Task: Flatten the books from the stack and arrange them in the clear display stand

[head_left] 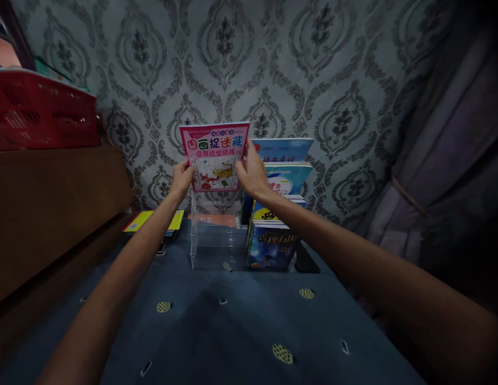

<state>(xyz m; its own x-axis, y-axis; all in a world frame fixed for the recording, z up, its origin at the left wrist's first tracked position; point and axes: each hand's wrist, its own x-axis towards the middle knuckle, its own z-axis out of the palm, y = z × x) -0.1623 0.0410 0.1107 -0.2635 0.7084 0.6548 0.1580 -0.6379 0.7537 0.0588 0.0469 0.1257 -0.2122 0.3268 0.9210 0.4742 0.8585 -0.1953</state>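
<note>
Toward twelve o'clock | I see a pink, rectangular, cartoon-printed paper book (214, 156) | left hand (182, 179) pinches its nine-o'clock edge, right hand (254, 172) its three-o'clock edge

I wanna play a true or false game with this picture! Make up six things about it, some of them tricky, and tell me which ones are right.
1. The left hand and right hand both hold a pink book. True.
2. The pink book lies flat. False: the hands hold it up, with its cover showing.
3. Nothing hangs on the right side of the picture. False: a curtain hangs there.
4. A red basket is on the left side of the picture. True.
5. A clear rack stands on the blue cloth. True.
6. The wall is plain. False: the wallpaper has a leafy pattern.
</note>
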